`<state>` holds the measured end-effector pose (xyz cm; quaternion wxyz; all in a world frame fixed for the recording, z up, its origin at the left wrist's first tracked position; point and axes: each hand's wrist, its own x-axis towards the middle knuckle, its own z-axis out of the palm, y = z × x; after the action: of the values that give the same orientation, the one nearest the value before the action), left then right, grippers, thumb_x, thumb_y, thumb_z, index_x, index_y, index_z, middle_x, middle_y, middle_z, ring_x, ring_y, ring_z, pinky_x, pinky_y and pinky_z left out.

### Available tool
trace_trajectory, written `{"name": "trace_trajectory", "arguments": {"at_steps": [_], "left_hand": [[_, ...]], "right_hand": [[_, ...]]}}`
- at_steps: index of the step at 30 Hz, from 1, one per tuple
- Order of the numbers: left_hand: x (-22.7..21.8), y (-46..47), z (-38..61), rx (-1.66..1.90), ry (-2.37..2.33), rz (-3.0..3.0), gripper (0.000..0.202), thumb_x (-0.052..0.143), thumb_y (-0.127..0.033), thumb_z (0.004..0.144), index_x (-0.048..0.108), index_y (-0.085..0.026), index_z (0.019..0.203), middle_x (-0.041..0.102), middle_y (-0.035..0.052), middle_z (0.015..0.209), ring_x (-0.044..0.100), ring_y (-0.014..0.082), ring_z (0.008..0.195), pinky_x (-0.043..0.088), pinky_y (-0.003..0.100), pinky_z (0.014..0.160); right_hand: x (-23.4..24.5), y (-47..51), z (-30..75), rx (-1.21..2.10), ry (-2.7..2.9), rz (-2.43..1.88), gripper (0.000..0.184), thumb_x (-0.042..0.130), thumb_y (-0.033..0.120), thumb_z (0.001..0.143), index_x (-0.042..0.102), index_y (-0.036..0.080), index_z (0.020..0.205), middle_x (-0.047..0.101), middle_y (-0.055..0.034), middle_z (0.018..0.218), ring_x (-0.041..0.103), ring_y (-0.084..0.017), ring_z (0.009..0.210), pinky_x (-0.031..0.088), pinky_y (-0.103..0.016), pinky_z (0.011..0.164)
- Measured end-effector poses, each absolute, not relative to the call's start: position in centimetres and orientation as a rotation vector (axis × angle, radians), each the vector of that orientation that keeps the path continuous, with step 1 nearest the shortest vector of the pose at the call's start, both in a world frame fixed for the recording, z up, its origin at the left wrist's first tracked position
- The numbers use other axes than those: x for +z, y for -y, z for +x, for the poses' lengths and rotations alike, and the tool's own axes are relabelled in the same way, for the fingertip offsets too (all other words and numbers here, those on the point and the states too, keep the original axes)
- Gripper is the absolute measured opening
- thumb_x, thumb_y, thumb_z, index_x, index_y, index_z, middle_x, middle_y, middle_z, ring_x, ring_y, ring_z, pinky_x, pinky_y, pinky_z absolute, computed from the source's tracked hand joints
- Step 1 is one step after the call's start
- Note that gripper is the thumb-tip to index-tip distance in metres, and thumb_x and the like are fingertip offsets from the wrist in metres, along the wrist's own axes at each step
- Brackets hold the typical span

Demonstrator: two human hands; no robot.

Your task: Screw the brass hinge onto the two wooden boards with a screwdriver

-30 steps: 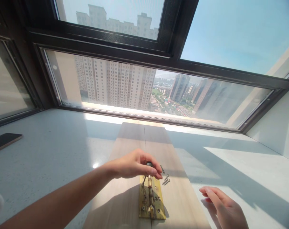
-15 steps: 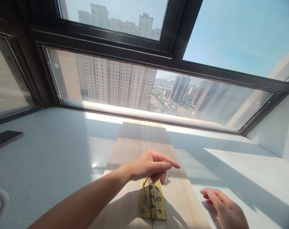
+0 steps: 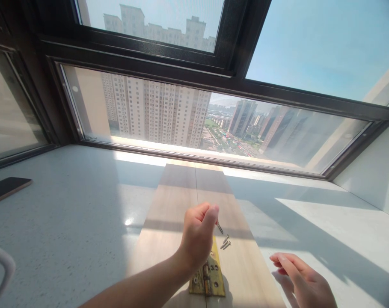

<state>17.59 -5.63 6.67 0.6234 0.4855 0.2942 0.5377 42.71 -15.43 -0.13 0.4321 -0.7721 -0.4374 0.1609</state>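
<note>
A left hand (image 3: 199, 233) is closing over the upper part of a brass hinge (image 3: 214, 278) at lower centre.

Its fingers are curling together into a fist; whether anything is clamped inside cannot be told. The hinge is showing below and to the right of the fist, its long axis running up the frame along the board's seam. Loose screws (image 3: 226, 244) are lying just beside the hinge's upper right. The right hand (image 3: 305, 280), farther off at lower right, is resting half-curled with nothing visible in it. A pale wooden board (image 3: 252, 273) is supporting the hinge on a speckled white counter (image 3: 85, 222), a dark flat slab (image 3: 8, 190) lying at far left, a dark-framed window (image 3: 155, 66) filling the upper frame.
</note>
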Motion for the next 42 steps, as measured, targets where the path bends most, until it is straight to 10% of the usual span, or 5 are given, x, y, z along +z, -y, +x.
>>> {"name": "trace_trajectory", "arguments": {"at_steps": [8,15,22,28,42], "left_hand": [[7.1,2.0,14.3,0.77,-0.322,1.323,0.061,0.054,-0.044,0.089,0.04,-0.013,0.138,0.064,0.0011,0.058,0.062,0.0132,0.056,0.042,0.023,0.054],[6.6,2.1,15.1,0.695,-0.293,1.192,0.031,0.068,-0.041,0.078,0.063,-0.013,0.091,0.033,-0.0122,0.04,0.022,0.0028,0.035,0.017,0.017,0.038],[6.8,5.1,16.7,1.169,-0.573,1.206,0.042,0.059,-0.035,0.078,0.032,-0.018,0.05,0.028,-0.0093,0.044,0.022,0.0033,0.041,0.018,0.019,0.041],[6.4,6.3,17.0,1.141,-0.571,1.375,0.012,0.059,-0.019,0.079,0.047,-0.018,0.081,0.03,-0.0113,0.051,0.028,0.0052,0.046,0.027,0.017,0.046],[4.4,5.7,15.5,1.029,-0.383,1.388,0.082,0.065,-0.002,0.067,0.031,-0.03,0.136,0.043,0.0076,0.123,0.053,0.0072,0.076,0.047,0.021,0.066]], "right_hand": [[0.0,15.3,42.7,0.438,1.077,-1.879,0.043,0.055,0.062,0.072,0.072,0.023,0.068,0.072,-0.0089,0.081,0.067,-0.024,0.073,0.055,-0.029,0.06],[-0.2,15.4,43.1,0.389,1.088,-1.914,0.044,0.053,0.062,0.073,0.072,0.023,0.069,0.072,-0.009,0.083,0.067,-0.025,0.075,0.055,-0.031,0.063],[-0.5,15.5,43.2,0.322,1.125,-1.948,0.042,0.052,0.059,0.077,0.073,0.023,0.074,0.073,-0.0076,0.087,0.067,-0.026,0.083,0.054,-0.033,0.07],[3.3,15.5,39.5,0.078,1.307,-1.747,0.035,0.058,0.055,0.075,0.065,0.022,0.065,0.069,-0.0054,0.092,0.063,-0.024,0.086,0.05,-0.028,0.07],[14.2,9.6,26.3,-0.054,2.42,-2.0,0.049,0.042,0.054,0.087,0.052,0.021,0.053,0.047,0.0013,0.049,0.032,-0.012,0.046,0.015,-0.027,0.048]]}}
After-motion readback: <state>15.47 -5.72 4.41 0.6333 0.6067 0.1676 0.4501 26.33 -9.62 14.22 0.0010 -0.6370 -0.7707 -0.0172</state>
